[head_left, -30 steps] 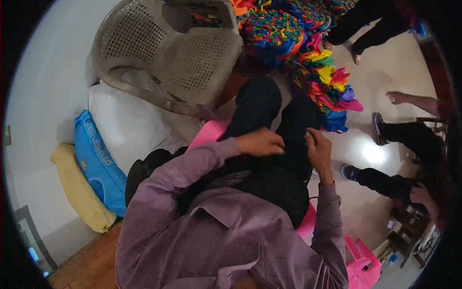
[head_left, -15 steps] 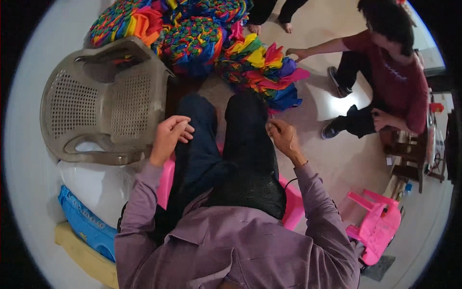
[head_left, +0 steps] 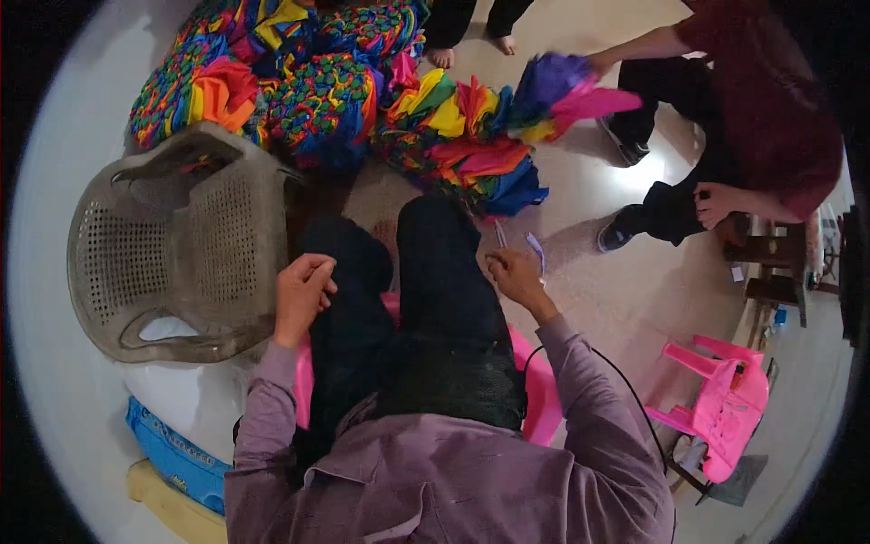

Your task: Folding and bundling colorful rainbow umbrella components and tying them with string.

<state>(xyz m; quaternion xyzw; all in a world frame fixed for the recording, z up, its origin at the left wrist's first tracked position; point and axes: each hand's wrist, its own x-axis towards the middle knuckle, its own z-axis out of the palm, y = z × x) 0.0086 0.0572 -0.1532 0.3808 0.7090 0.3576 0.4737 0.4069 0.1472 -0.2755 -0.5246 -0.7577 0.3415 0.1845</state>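
Note:
My left hand (head_left: 304,292) hovers by my left knee, its fingers loosely curled, with nothing visible in them. Beside my right thigh, my right hand (head_left: 518,276) is closed, thumb against the bent fingers; whatever is in it, if anything, is hidden. Just beyond its knuckles a thin pale pinkish strip (head_left: 501,236) and a whitish-lilac slender item (head_left: 537,251) show near the floor. Ahead of my knees lie rainbow-coloured cloth bundles (head_left: 322,104). At right, a co-worker's hand (head_left: 600,62) grips a purple and pink cloth (head_left: 566,95), which is blurred.
A grey-brown plastic armchair (head_left: 195,258) stands close on my left. Behind it are a blue packet (head_left: 177,453) and a yellow one (head_left: 168,499). A small pink chair (head_left: 725,408) is at the right. Another person's bare feet (head_left: 441,58) stand beyond the cloths. A black cable (head_left: 625,385) runs by my right arm.
The co-worker has lifted the purple and pink cloth from the pile toward themselves. My view has shifted slightly; both my hands keep about the same pose.

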